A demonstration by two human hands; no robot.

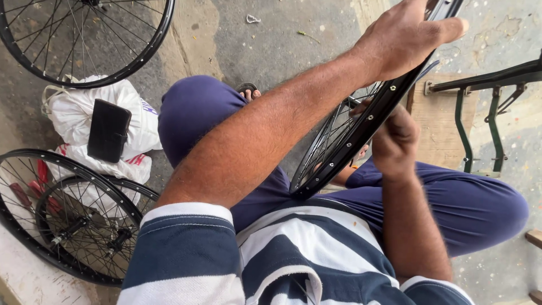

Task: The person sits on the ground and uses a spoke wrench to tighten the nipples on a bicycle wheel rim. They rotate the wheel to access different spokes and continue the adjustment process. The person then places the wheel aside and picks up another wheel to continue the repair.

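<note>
While the laced wheel (361, 127) stood on edge between the knees, I had both hands on it, and I took it as my landmark for the rest. Nearest me, the right hand (395, 138) was closed in a fist against the near side of the black rim, just right of it and below the left hand; whether it pinched a spoke, a nipple or a small tool I could not tell, since the fingers curled out of sight. Higher up the same rim, the left hand (403, 36) was wrapped over the outer edge, thumb stretched along it, clamped on the rim to steady it. Spokes already ran from rim to hub region behind the rim, and small bright nipples showed along its inner face, so I judged the lacing largely done and the tightening or truing under way; how many spokes remained loose the view did not show. No tyre sat on the rim.

Left of the wheel, two more spoked wheels (73, 217) lay stacked on the ground, and beyond them a black wallet (108, 130) rested on white bags (76, 113). Farther left and beyond lay another spoked wheel (84, 39). Right of the held wheel stood a green metal stand (480, 113) by a wooden board (437, 130).
</note>
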